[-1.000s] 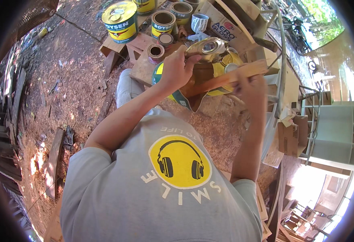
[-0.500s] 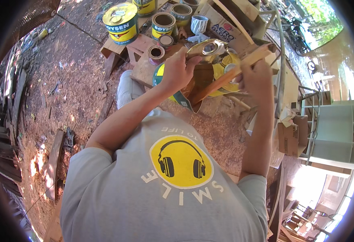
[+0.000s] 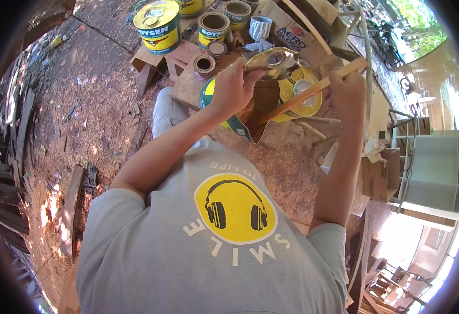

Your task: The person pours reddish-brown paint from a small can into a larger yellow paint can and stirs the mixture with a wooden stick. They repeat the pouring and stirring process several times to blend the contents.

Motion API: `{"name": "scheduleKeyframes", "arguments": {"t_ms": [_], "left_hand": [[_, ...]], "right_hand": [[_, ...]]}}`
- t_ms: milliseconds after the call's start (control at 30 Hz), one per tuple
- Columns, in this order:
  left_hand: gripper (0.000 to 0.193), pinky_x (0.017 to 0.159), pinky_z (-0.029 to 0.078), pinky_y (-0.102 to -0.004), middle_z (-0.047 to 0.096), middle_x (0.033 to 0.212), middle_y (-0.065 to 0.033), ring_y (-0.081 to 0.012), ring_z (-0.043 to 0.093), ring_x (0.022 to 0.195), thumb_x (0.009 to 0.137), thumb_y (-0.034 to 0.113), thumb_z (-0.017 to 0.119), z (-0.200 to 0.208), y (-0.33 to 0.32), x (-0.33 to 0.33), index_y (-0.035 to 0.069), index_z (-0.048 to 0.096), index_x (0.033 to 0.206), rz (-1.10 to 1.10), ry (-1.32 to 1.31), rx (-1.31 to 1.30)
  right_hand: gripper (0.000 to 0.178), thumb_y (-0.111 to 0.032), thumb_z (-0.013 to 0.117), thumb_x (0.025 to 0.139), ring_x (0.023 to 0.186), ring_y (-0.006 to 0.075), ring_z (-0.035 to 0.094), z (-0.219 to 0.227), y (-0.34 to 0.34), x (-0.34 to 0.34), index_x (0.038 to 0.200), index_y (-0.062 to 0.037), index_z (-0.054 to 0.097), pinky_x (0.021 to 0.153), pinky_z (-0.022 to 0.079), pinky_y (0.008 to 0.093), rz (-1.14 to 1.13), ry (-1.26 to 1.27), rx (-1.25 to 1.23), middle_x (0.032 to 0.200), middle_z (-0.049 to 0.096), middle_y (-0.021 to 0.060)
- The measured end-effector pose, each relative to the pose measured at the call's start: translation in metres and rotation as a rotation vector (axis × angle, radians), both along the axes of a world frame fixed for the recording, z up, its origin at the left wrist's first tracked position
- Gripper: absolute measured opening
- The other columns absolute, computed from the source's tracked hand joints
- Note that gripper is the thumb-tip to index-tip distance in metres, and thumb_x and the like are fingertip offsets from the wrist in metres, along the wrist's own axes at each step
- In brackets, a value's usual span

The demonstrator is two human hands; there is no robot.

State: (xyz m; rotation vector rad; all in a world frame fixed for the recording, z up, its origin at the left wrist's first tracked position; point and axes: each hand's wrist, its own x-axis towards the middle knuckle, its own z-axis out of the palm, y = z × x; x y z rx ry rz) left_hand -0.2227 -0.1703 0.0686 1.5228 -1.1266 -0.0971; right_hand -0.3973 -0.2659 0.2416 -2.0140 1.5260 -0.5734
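A yellow-and-green metal can (image 3: 238,126) stands in front of me with its top cut and folded up. My left hand (image 3: 236,88) is closed on the raised metal lid (image 3: 272,59). My right hand (image 3: 348,94) grips a flat wooden stick (image 3: 307,95) near its upper end. The stick slants down to the left, and its lower end is inside the can. Brown colour coats the can's inner wall; how full it is I cannot tell. Just right of it is another yellow can (image 3: 309,109), partly behind the stick.
Beyond my left hand are a small open tin (image 3: 204,65), another small tin (image 3: 216,49), an open paint can (image 3: 212,29) and a large lidded paint can (image 3: 157,31). A pale cup (image 3: 260,28) stands by a cardboard box (image 3: 292,32). Wooden boards (image 3: 71,209) lie on the ground at left.
My right hand has moved a little to the right with the stick, whose lower end stays in the can. My left hand keeps its hold on the lid.
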Motion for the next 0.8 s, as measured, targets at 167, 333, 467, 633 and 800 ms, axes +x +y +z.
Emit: {"name": "scheduleKeyframes", "arguments": {"t_ms": [167,333,467,633,800], "left_hand": [[0.034,0.056,0.048,-0.0466,0.064,0.07,-0.0187,-0.0403,0.064,0.063,0.095,0.03,0.075,-0.004,-0.002,0.0,0.001,0.057,0.092,-0.021,0.011,-0.068],[0.034,0.056,0.048,-0.0471,0.064,0.07,-0.0185,-0.0406,0.064,0.063,0.095,0.03,0.075,-0.001,0.0,0.0,0.001,0.057,0.091,-0.011,0.002,-0.043],[0.034,0.058,0.049,-0.0481,0.065,0.07,-0.0184,-0.0408,0.065,0.064,0.095,0.03,0.075,-0.001,-0.001,0.001,0.001,0.057,0.092,-0.02,0.019,-0.039],[0.034,0.06,0.05,-0.0485,0.067,0.072,-0.0186,-0.0412,0.067,0.067,0.095,0.031,0.075,-0.002,-0.004,0.004,0.002,0.058,0.094,-0.024,0.023,-0.008],[0.035,0.061,0.05,-0.0504,0.068,0.075,-0.0197,-0.0428,0.067,0.07,0.095,0.032,0.074,0.003,0.0,0.004,0.001,0.058,0.098,-0.027,0.028,0.024]], "right_hand": [[0.027,-0.016,0.059,0.09,0.048,0.0193,0.064,-0.006,-0.004,0.0,0.087,0.009,0.068,0.048,0.051,0.0353,0.036,0.0,0.009,0.06,0.065,0.0129],[0.026,-0.015,0.059,0.091,0.047,0.0184,0.063,-0.01,-0.004,-0.001,0.09,0.0089,0.066,0.046,0.05,0.0337,0.022,-0.012,-0.061,0.061,0.065,0.0124],[0.02,-0.011,0.062,0.093,0.045,0.0155,0.061,-0.014,-0.013,-0.006,0.098,0.0073,0.066,0.04,0.046,0.0288,0.02,-0.044,-0.055,0.063,0.066,0.0101],[0.029,-0.024,0.075,0.095,0.045,0.0143,0.061,-0.017,-0.032,-0.019,0.091,0.0035,0.067,0.04,0.046,0.0278,0.029,-0.161,0.136,0.063,0.066,0.0079],[0.04,-0.037,0.079,0.094,0.043,0.0128,0.058,-0.026,-0.034,-0.024,0.086,0.0009,0.067,0.038,0.042,0.0265,-0.056,-0.24,0.053,0.06,0.064,0.0055]]}}
